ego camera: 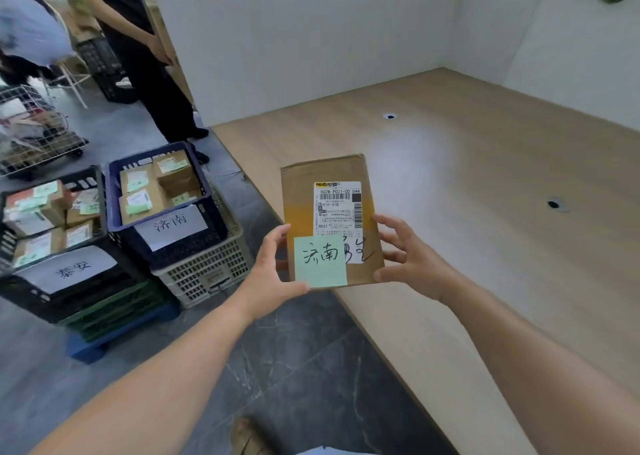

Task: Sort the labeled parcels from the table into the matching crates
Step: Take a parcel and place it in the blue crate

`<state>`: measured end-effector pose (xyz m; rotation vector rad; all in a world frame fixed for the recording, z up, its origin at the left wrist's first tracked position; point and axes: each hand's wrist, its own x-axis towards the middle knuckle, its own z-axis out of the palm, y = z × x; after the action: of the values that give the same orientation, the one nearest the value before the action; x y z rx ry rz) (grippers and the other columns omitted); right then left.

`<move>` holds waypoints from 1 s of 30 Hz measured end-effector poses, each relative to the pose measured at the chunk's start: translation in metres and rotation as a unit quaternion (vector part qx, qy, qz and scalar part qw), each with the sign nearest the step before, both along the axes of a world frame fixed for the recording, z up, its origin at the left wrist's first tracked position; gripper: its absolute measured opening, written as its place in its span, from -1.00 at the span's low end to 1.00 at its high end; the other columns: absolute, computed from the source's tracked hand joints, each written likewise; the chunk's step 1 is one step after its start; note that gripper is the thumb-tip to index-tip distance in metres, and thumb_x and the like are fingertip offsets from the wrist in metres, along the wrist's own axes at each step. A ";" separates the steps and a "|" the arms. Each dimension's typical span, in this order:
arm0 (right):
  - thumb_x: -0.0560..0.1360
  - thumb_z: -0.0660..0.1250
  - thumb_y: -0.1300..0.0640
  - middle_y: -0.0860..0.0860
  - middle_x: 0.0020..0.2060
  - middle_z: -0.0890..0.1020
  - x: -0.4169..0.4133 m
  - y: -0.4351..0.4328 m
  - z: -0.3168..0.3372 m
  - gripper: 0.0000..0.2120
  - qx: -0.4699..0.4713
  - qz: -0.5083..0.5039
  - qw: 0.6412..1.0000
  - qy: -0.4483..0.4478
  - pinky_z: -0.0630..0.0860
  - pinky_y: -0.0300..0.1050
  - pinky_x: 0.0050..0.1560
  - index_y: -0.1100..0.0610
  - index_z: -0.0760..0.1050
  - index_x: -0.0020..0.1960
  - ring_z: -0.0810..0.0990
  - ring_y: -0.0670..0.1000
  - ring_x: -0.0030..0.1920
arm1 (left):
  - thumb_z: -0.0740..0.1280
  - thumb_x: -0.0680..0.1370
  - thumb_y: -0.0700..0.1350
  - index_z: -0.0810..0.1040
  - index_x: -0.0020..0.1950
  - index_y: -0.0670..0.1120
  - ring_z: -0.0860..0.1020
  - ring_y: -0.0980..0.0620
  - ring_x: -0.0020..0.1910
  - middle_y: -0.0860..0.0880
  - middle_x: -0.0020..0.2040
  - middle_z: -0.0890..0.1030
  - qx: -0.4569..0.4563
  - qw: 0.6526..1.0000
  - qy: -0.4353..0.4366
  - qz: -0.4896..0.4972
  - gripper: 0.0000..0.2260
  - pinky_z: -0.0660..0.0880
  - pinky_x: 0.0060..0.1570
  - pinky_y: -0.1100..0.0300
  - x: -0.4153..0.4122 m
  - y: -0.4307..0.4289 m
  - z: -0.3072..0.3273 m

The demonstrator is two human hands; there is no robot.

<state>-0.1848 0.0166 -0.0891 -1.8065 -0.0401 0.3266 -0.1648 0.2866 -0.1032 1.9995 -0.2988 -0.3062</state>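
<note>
I hold a flat brown cardboard parcel (301, 195) over the table's near edge, its face turned up toward me. It carries a white shipping label and a green sticky note reading 济南. My left hand (273, 274) grips its lower left edge, thumb under the note. My right hand (412, 253) grips its right edge. To the left on the floor stands a dark blue crate (214, 212) with a paper sign 济南, holding several parcels. Beside it a black crate (100, 174) signed 泰安 also holds several parcels.
The wooden table (485, 191) has two cable holes and white partition walls behind. The crates sit stacked on a white crate (207, 274) and green and blue ones. A wire cart (38, 136) and two standing people (138, 49) are at the far left.
</note>
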 end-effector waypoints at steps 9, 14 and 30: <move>0.44 0.40 0.39 -0.25 0.33 0.36 0.109 0.133 0.009 -0.08 -0.017 0.093 0.995 0.012 0.58 -0.23 -0.08 -0.41 0.07 0.43 0.51 -0.16 0.18 | 0.49 0.39 -0.22 0.03 0.49 0.16 0.29 0.06 0.39 0.08 0.45 0.22 -0.008 0.996 0.005 0.088 -0.13 0.29 0.38 0.09 0.066 0.126 -0.003; 0.45 0.34 0.48 -0.15 0.34 0.36 0.174 0.215 0.019 -0.10 -0.018 0.123 0.992 0.012 0.57 -0.22 -0.06 -0.24 0.04 0.49 0.54 -0.13 0.14 | 0.49 0.41 -0.22 0.02 0.51 0.14 0.17 0.15 0.42 0.05 0.48 0.18 -0.012 0.992 0.001 0.127 -0.13 0.17 0.35 0.20 0.117 0.200 -0.006; 0.44 0.37 0.42 -0.20 0.35 0.38 0.345 0.387 -0.024 -0.06 -0.050 0.198 0.978 0.035 0.59 -0.21 -0.03 -0.48 0.07 0.36 0.50 -0.07 0.23 | 0.46 0.42 -0.24 -0.01 0.51 0.19 0.25 -0.02 0.45 0.02 0.54 0.14 -0.007 0.974 0.058 0.218 -0.13 0.29 0.39 0.01 0.244 0.355 -0.036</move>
<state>0.1604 0.4038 -0.1126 -1.8796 -0.3415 0.6853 0.0797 0.6418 -0.1395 1.9632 0.2121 -0.1394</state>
